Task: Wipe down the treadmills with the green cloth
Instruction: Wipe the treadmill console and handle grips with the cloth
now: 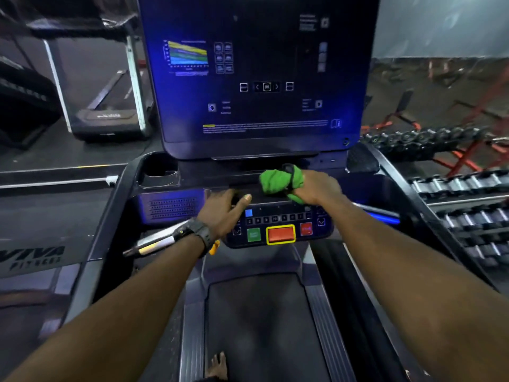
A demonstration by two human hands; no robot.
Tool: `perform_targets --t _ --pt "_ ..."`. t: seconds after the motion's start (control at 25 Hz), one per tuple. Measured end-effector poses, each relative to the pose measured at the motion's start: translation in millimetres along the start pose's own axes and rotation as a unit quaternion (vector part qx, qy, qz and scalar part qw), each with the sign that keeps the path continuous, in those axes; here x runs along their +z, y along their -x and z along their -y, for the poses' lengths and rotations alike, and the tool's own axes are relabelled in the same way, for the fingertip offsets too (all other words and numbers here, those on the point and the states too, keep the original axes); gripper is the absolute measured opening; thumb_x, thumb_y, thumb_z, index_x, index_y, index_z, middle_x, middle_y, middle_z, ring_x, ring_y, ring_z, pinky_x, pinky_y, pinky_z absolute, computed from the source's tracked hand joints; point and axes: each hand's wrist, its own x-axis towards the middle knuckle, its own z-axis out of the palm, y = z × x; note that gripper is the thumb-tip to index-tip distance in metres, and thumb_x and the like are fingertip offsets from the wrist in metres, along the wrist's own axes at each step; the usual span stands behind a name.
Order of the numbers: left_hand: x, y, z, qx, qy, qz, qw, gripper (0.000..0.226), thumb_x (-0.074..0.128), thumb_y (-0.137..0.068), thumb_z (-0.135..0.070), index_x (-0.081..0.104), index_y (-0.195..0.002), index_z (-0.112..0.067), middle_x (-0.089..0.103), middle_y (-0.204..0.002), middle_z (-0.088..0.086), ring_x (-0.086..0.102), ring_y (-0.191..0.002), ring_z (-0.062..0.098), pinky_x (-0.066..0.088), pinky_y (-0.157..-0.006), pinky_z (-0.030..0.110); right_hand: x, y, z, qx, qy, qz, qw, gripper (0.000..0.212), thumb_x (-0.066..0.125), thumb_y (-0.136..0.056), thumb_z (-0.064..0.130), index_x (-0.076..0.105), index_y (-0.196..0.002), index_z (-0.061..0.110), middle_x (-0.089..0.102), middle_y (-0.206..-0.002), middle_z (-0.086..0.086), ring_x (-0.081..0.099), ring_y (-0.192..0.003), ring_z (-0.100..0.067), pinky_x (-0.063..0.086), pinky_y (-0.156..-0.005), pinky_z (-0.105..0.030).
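I stand on a treadmill whose dark console tray (165, 188) spreads out below a large lit screen (259, 78). My right hand (316, 188) is closed around a bunched green cloth (275, 181) and presses it on the ledge under the screen, right of centre. A dark strap or cord crosses the cloth. My left hand (225, 209), with a black watch on the wrist, rests flat with fingers spread on the console edge just above the button panel (279, 227). The running belt (259, 326) lies below, with my bare foot on it.
A silver handlebar grip (151, 242) sticks out left of the panel. A cup holder (161, 168) sits at the tray's left. Another treadmill (104, 106) stands at the back left. Dumbbell racks (454, 194) line the right side.
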Motion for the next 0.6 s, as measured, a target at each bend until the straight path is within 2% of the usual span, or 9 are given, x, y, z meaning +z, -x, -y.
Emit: perform_targets --t 0.04,0.12,0.2,0.28,0.36,0.44,0.48,0.52,0.6 --pt "4.6 0.9 -3.3 0.015 -0.028 -0.012 0.999 0.061 0.031 -0.091 -0.064 0.060 -0.102 -0.011 0.067 -0.101 0.014 0.059 -0.098 0.032 0.040 -0.086 0.035 -0.8 0.3 -10.8 0.031 0.013 -0.019 0.999 0.050 0.059 -0.074 0.058 0.058 -0.118 0.032 0.066 -0.121 -0.005 0.060 -0.112 -0.032 0.045 -0.093 -0.043" --pt "10.5 0.7 -6.7 0.016 -0.042 -0.047 0.998 0.060 0.028 -0.092 -0.062 0.059 -0.098 -0.011 0.065 -0.099 0.016 0.058 -0.097 0.034 0.037 -0.087 0.037 8.6 1.7 7.9 0.012 0.036 -0.051 0.998 0.052 0.056 -0.070 0.061 0.060 -0.113 0.032 0.069 -0.115 -0.002 0.062 -0.107 -0.030 0.046 -0.091 -0.042" --pt "11.3 -0.9 -6.1 -0.006 -0.023 -0.076 0.997 0.050 0.033 -0.097 -0.054 0.055 -0.097 -0.009 0.064 -0.101 0.019 0.057 -0.097 0.036 0.041 -0.084 0.040 25.5 11.8 55.9 -0.093 0.027 -0.046 0.994 0.054 0.053 -0.069 0.067 0.061 -0.110 0.032 0.070 -0.109 0.000 0.063 -0.104 -0.029 0.046 -0.090 -0.041" --pt "5.1 -4.0 -4.7 -0.016 -0.009 -0.089 0.996 0.047 0.033 -0.098 -0.053 0.054 -0.094 -0.011 0.063 -0.099 0.017 0.058 -0.094 0.035 0.044 -0.078 0.039 26.3 16.4 68.0 -0.161 0.006 -0.010 0.987 0.053 0.054 -0.073 0.067 0.060 -0.112 0.031 0.068 -0.112 0.000 0.062 -0.107 -0.028 0.045 -0.090 -0.041" --pt "-1.5 -13.3 -2.5 0.026 -0.040 -0.079 0.996 0.045 0.026 -0.096 -0.059 0.048 -0.077 -0.023 0.056 -0.082 0.007 0.057 -0.085 0.033 0.040 -0.070 0.035 11.0 5.2 28.8 -0.111 -0.024 0.004 0.994 0.052 0.059 -0.075 0.062 0.058 -0.119 0.033 0.067 -0.118 -0.002 0.062 -0.109 -0.028 0.047 -0.088 -0.040" --pt "-4.2 -21.7 -5.7 0.051 -0.047 -0.063 0.996 0.043 0.023 -0.094 -0.059 0.037 -0.067 -0.028 0.048 -0.073 -0.001 0.056 -0.079 0.031 0.034 -0.065 0.032 -0.1 -3.2 -13.8 -0.004 -0.026 -0.031 0.999 0.051 0.062 -0.074 0.059 0.059 -0.118 0.035 0.067 -0.117 -0.002 0.061 -0.109 -0.029 0.048 -0.089 -0.041" --pt "-2.1 -26.3 -7.7 0.052 -0.045 -0.063 0.996 0.045 0.022 -0.094 -0.059 0.038 -0.066 -0.027 0.050 -0.073 -0.001 0.057 -0.079 0.031 0.034 -0.064 0.033 1.1 -2.8 -17.0 0.021 -0.005 -0.054 0.998 0.049 0.062 -0.073 0.058 0.059 -0.115 0.035 0.068 -0.113 -0.002 0.062 -0.107 -0.030 0.048 -0.088 -0.042" --pt "1.3 -31.7 -11.4 0.050 -0.043 -0.061 0.996 0.049 0.022 -0.094 -0.061 0.044 -0.069 -0.024 0.055 -0.075 0.002 0.058 -0.080 0.032 0.037 -0.064 0.034 7.8 -2.4 -7.9 0.008 0.012 -0.081 0.997 0.046 0.060 -0.071 0.056 0.060 -0.111 0.034 0.070 -0.108 -0.002 0.063 -0.104 -0.030 0.048 -0.086 -0.041" --pt "8.2 -42.9 -21.3 -0.001 -0.022 -0.036 0.999 0.058 0.022 -0.095 -0.066 0.056 -0.083 -0.019 0.064 -0.087 0.011 0.061 -0.087 0.034 0.042 -0.069 0.036 22.4 5.5 30.1 -0.091 0.020 -0.112 0.989 0.039 0.058 -0.069 0.048 0.061 -0.104 0.031 0.072 -0.098 -0.001 0.065 -0.098 -0.031 0.048 -0.081 -0.037"
